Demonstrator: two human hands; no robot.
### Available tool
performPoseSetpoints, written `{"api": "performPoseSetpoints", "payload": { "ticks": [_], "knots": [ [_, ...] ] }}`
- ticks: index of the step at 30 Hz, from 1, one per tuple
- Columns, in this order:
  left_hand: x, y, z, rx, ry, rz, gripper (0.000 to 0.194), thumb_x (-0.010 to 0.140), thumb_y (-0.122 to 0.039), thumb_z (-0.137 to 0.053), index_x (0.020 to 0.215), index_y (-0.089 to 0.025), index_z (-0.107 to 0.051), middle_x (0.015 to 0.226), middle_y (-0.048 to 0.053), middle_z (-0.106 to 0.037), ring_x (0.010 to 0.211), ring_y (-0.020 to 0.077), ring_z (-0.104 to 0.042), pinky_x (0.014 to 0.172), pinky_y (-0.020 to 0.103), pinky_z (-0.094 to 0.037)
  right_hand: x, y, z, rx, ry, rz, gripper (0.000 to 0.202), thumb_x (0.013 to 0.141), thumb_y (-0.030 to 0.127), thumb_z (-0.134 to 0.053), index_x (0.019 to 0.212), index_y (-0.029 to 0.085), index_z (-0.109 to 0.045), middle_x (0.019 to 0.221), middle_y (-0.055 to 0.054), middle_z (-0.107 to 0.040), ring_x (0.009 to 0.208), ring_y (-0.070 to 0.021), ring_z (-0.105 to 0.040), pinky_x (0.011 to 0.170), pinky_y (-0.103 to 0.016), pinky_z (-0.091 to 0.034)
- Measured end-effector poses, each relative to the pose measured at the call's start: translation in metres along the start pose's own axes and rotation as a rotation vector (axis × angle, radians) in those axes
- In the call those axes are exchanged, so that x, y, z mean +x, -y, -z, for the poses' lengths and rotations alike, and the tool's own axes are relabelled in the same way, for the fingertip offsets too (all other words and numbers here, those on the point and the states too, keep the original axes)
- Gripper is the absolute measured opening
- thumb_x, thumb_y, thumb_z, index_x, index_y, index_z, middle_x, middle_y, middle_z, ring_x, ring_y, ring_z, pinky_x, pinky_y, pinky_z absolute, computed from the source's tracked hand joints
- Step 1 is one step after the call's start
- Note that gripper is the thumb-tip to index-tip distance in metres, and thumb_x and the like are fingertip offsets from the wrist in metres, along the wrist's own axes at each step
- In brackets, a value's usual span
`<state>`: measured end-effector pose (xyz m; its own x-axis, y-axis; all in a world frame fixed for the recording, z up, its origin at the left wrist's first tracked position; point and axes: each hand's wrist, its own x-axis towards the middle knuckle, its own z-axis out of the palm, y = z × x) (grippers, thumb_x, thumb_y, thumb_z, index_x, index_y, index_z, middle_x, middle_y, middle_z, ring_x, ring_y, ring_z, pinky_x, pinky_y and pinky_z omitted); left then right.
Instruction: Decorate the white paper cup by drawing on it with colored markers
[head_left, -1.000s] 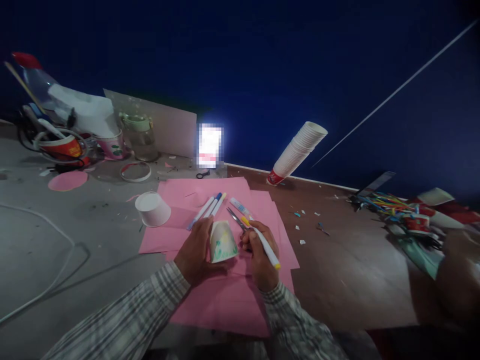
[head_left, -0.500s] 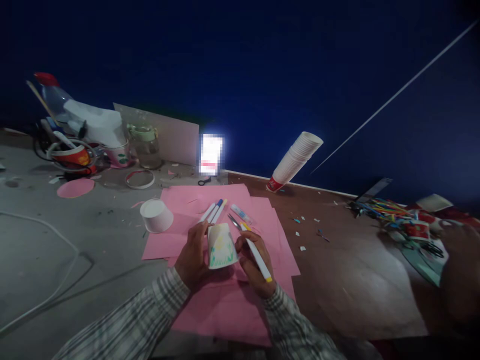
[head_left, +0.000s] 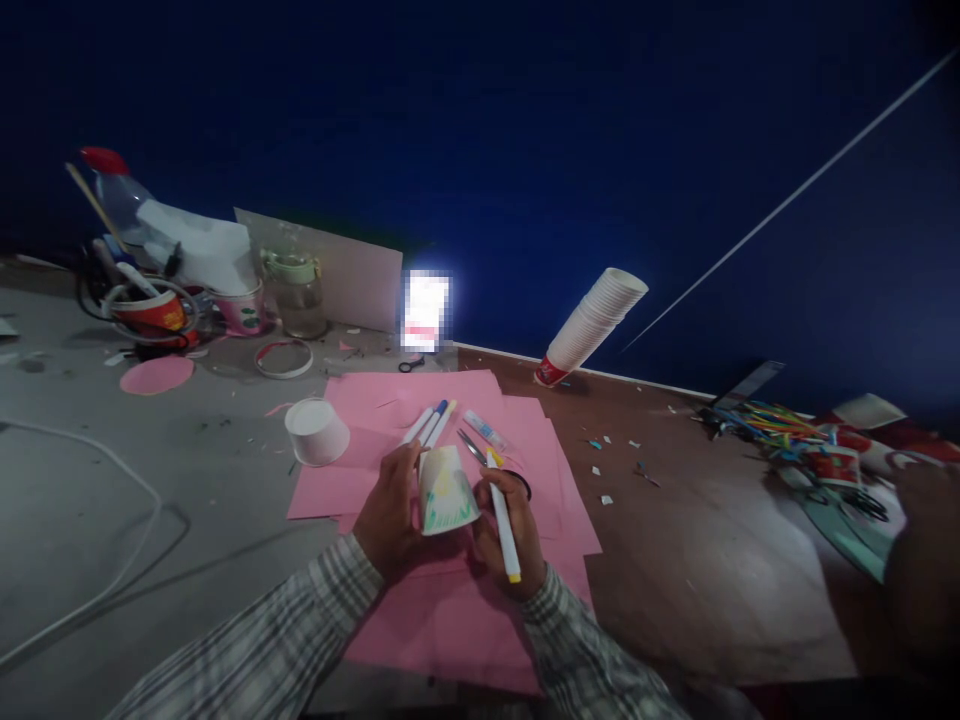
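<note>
A paper cup [head_left: 446, 492] with green and yellow drawing on its side is upside down in my left hand [head_left: 391, 508], whose fingers wrap its left side. My right hand [head_left: 511, 525] is closed on a white marker [head_left: 504, 520] with yellow ends, close to the cup's right side. Pink paper sheets [head_left: 465, 630] lie under both hands. Beyond the cup are several capped markers [head_left: 431, 424], a small clear tube [head_left: 484, 430] and scissors [head_left: 472, 447], partly covered by my right hand. A plain white cup [head_left: 316, 432] sits at the left edge of the paper.
A tall leaning stack of cups [head_left: 592, 325] stands by the blue wall. At the back left are a glass jar [head_left: 296, 300], a bottle [head_left: 120, 200] and filled cups. Colourful strips [head_left: 776, 422] and another person's blurred hand [head_left: 926, 560] are at the right.
My right hand has turned the marker more upright, its lower end swinging left. The cup is slightly tilted compared with before, and more of the scissors' dark handle shows.
</note>
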<state>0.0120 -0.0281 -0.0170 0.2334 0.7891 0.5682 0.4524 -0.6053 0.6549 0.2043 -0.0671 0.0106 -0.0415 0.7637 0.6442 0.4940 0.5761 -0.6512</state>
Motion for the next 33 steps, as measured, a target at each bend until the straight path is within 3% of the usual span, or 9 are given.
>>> {"api": "performPoseSetpoints", "payload": {
  "ticks": [3, 7, 17, 25, 33],
  "knots": [
    [-0.001, 0.003, -0.004, -0.039, -0.035, -0.012, 0.121, 0.073, -0.084, -0.075, 0.162, -0.018, -0.027, 0.135, 0.021, -0.060, 0.119, 0.0409, -0.064, 0.100, 0.060, -0.058, -0.004, -0.003, -0.005, -0.042, -0.074, -0.001, 0.050, 0.092, 0.007, -0.051, 0.136, 0.031, -0.058, 0.092, -0.003, -0.065, 0.076, -0.0215, -0.068, 0.072, -0.038, -0.062],
    [-0.002, 0.005, -0.006, -0.068, 0.013, -0.047, 0.120, 0.076, -0.084, -0.074, 0.164, -0.021, -0.022, 0.141, 0.022, -0.055, 0.126, 0.0445, -0.060, 0.101, 0.066, -0.057, -0.009, -0.009, -0.006, -0.074, -0.123, 0.008, 0.046, 0.093, 0.009, -0.053, 0.133, 0.029, -0.063, 0.106, -0.006, -0.072, 0.093, -0.0254, -0.073, 0.081, -0.042, -0.062],
    [-0.002, -0.005, -0.003, -0.110, 0.048, -0.027, 0.114, 0.076, -0.061, -0.085, 0.164, -0.024, -0.022, 0.143, 0.019, -0.054, 0.128, 0.0430, -0.060, 0.106, 0.066, -0.054, -0.014, -0.014, -0.001, -0.141, -0.078, 0.076, 0.043, 0.093, 0.017, -0.060, 0.135, 0.027, -0.066, 0.107, -0.010, -0.077, 0.102, -0.0318, -0.074, 0.089, -0.050, -0.062],
    [0.001, -0.006, -0.001, -0.085, 0.049, -0.033, 0.107, 0.082, -0.069, -0.078, 0.162, -0.021, -0.024, 0.140, 0.020, -0.057, 0.127, 0.0425, -0.062, 0.106, 0.063, -0.055, -0.016, -0.014, 0.000, -0.238, -0.054, 0.167, 0.041, 0.100, 0.020, -0.058, 0.140, 0.027, -0.064, 0.104, -0.011, -0.075, 0.096, -0.0314, -0.073, 0.086, -0.050, -0.064],
    [0.002, -0.005, -0.002, -0.072, 0.040, -0.021, 0.109, 0.083, -0.071, -0.076, 0.164, -0.022, -0.022, 0.140, 0.020, -0.058, 0.126, 0.0422, -0.063, 0.103, 0.062, -0.057, -0.016, -0.016, -0.003, -0.240, -0.058, 0.119, 0.037, 0.101, 0.022, -0.052, 0.136, 0.026, -0.064, 0.108, -0.011, -0.077, 0.100, -0.0312, -0.073, 0.089, -0.050, -0.063]
  ]
}}
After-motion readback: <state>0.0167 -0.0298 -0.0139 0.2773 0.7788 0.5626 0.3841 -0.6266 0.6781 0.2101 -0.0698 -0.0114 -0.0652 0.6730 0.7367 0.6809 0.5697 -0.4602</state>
